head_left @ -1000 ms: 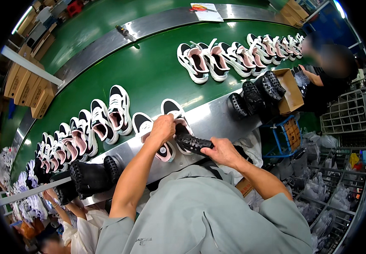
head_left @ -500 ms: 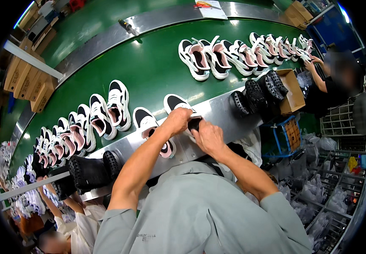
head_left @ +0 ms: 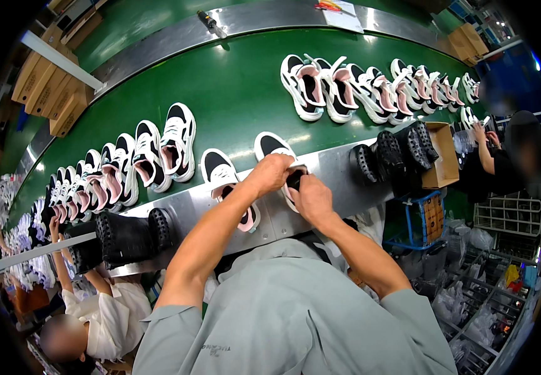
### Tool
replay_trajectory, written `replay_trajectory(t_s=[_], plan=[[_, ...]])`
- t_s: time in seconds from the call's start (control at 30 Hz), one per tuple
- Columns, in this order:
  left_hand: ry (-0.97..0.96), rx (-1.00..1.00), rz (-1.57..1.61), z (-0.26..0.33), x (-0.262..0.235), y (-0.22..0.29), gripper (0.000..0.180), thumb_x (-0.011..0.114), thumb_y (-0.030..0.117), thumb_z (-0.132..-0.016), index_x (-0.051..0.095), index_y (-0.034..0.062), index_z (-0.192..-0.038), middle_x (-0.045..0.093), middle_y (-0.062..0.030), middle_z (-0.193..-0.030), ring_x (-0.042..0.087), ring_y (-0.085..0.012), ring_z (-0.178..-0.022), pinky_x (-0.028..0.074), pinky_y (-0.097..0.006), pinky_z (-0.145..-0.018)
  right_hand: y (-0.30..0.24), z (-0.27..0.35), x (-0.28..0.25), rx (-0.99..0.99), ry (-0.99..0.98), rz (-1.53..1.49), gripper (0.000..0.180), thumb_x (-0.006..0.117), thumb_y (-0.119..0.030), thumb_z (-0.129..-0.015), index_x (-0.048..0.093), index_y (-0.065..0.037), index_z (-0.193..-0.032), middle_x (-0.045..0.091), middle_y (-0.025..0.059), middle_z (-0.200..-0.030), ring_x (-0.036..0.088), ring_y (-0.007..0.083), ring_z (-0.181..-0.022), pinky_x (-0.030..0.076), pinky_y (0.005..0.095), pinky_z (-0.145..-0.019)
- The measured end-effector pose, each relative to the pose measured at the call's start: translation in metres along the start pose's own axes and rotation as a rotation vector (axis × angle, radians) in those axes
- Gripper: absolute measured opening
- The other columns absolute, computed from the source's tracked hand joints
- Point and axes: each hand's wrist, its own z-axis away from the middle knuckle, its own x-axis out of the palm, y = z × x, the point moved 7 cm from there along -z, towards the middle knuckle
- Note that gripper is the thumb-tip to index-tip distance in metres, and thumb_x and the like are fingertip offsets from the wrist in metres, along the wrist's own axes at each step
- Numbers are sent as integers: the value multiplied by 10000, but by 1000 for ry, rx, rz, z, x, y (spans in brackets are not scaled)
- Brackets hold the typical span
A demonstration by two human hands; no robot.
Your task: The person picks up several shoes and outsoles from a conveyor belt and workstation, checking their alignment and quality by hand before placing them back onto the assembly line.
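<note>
A black-and-white sneaker [head_left: 272, 143] rests on the metal edge in front of me, its toe pointing away. My left hand [head_left: 272, 173] is closed on its upper, near the tongue. At the opening, my right hand [head_left: 312, 197] grips the collar, its fingertips partly hidden inside. Something dark shows between the two hands; I cannot tell whether it is lining or a separate piece. Just left of my left hand lies another sneaker [head_left: 218, 164] with a pink inside, partly covered by my forearm.
Rows of similar sneakers stand on the green belt, left [head_left: 147, 153] and right [head_left: 335, 87]. Black chunky-soled boots [head_left: 123, 240] and more black footwear [head_left: 388, 156] line the metal edge, beside an open carton [head_left: 440, 156]. Co-workers sit at both sides. A screwdriver-like tool [head_left: 211, 24] lies across the belt.
My right hand's fingers have moved further into the sneaker's opening, while my left hand keeps its hold. The whole view has shifted slightly. The right co-worker's hands have moved with a sneaker.
</note>
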Motion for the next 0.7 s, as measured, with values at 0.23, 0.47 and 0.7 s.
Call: replay_trajectory(t_s=[0.23,0.47,0.7], plan=[[185,-559,148,54,43,-16,905,792,199,-774,317,-34,-1508,675,-321,-978,674,-473,-937,542,-502,-850,43,4,5,142,35,-387,480,741,-166,-843,524,45,-1216,655,261,-1099,637,440,-1009,506,489,-855],[232,-680,-143,27,55,-35,479,741,257,-840,568,-85,-1128,705,-282,-878,703,-446,-865,566,-501,-758,69,-20,50,334,60,-119,361,689,-298,-913,512,8,-985,682,268,-809,660,497,-756,512,562,-702],[224,-713,-276,149,11,36,552,765,445,-837,633,75,-1225,675,-333,-1027,689,-461,-875,558,-505,-747,71,-14,41,189,-14,-169,345,637,-322,-947,530,0,-1009,682,273,-850,665,483,-791,510,564,-711]])
